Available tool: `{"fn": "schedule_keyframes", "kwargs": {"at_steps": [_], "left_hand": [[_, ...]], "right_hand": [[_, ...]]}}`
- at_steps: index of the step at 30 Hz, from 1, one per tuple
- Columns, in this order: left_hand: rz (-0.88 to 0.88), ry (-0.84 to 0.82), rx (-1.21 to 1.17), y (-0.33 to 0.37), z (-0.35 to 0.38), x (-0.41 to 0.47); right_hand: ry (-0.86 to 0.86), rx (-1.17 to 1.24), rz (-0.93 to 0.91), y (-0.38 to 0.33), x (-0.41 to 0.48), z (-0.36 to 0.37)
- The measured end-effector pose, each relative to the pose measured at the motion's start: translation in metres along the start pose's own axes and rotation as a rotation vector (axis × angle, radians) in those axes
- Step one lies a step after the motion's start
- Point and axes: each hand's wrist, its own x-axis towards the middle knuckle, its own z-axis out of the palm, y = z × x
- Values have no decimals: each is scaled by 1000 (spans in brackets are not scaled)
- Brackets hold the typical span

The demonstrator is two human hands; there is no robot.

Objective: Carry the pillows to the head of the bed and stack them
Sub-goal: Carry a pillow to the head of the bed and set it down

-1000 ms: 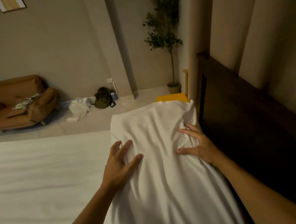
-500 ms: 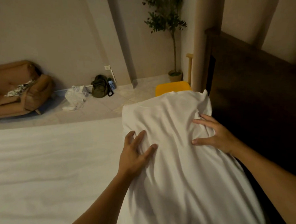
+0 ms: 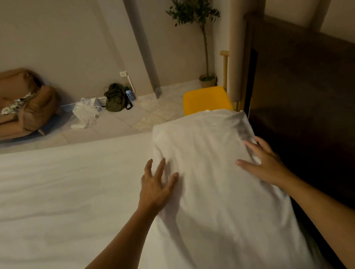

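Note:
A long white pillow (image 3: 206, 153) lies on the white bed (image 3: 62, 191), running along the dark wooden headboard (image 3: 306, 107) on the right. My left hand (image 3: 155, 187) rests flat on the pillow's left edge with the fingers spread. My right hand (image 3: 262, 162) presses flat on the pillow's right side, close to the headboard, fingers apart. Neither hand grips the fabric. Whether another pillow lies under this one is hidden.
A yellow chair (image 3: 206, 100) stands just past the pillow's far end. Beyond it are a potted plant (image 3: 205, 50), a green backpack (image 3: 116, 97), a white bag with cables (image 3: 85, 110) and a brown armchair (image 3: 16, 105) on the tiled floor.
The view has tilted down and shifted, so the pillow sits further right. Both hands slid slightly outward on the pillow and stay flat on it.

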Motion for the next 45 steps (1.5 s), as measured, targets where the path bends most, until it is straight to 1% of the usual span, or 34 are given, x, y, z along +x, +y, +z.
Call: {"fn": "schedule_keyframes", "kwargs": {"at_steps": [2, 4, 7, 9, 11, 13, 15, 16, 17, 19, 20, 21, 22, 23, 24, 25, 27, 28, 29, 30, 31, 33, 34, 35, 37, 38, 39, 41, 43, 44, 45], "left_hand": [[9, 62, 73, 4, -1, 2], [77, 70, 136, 16, 1, 9], [237, -27, 258, 42, 16, 18], [290, -119, 338, 52, 29, 20], [225, -189, 382, 41, 38, 24], [100, -209, 429, 18, 32, 26], [-82, -137, 365, -10, 19, 31], [-142, -85, 330, -19, 15, 33], [-141, -34, 327, -24, 14, 34], [1, 28, 337, -9, 19, 26], [91, 31, 304, 3, 26, 18], [173, 25, 271, 15, 35, 5], [230, 10, 257, 23, 44, -9], [246, -15, 259, 27, 50, -24], [225, -41, 267, 21, 54, -36], [170, -56, 275, 6, 57, -44], [-22, -47, 225, -35, 57, -53], [-106, -37, 194, -53, 54, -55], [-148, -17, 184, -65, 51, -57], [-144, 12, 196, -71, 50, -60], [-98, 48, 214, -67, 49, -64], [30, 76, 227, -41, 50, -73], [102, 68, 215, -21, 51, -79], [176, 50, 211, -4, 54, -86], [291, 2, 248, 14, 64, -99], [298, -28, 280, 13, 66, -101], [262, -47, 312, 3, 66, -101], [95, -42, 322, -31, 63, -98], [-78, -21, 295, -61, 49, -94], [-125, -6, 272, -67, 41, -90], [-140, 10, 249, -67, 35, -82]], "right_hand": [[55, -114, 9, -3, 1, 3], [57, -230, -49, -14, 4, 7], [-10, -383, -192, -32, 7, 22], [-86, -441, -186, -26, 10, 34], [-134, -437, -62, -6, 14, 38], [-117, -372, 114, 14, 18, 31], [-51, -275, 245, 22, 20, 19], [-5, -254, 257, 19, 17, 13], [53, -254, 221, 10, 13, 12], [150, -279, 33, -18, 1, 20], [156, -298, -79, -31, -8, 29], [130, -337, -176, -37, -17, 42], [78, -394, -234, -36, -27, 56], [36, -454, -245, -27, -36, 66], [37, -494, -229, -13, -41, 70], [70, -495, -168, 5, -43, 68], [129, -409, 68, 39, -45, 57], [128, -355, 176, 48, -46, 50], [130, -331, 234, 53, -49, 45], [155, -341, 231, 51, -53, 43], [202, -370, 161, 43, -60, 45], [273, -401, -93, 13, -74, 54], [271, -424, -208, -2, -82, 61], [214, -467, -280, -12, -89, 70], [96, -573, -324, -13, -98, 82], [75, -593, -301, -4, -100, 81], [79, -589, -252, 9, -102, 76], [124, -546, -75, 36, -104, 61], [119, -481, 137, 53, -100, 46], [123, -457, 199, 53, -98, 39], [149, -443, 204, 48, -95, 34]]}}
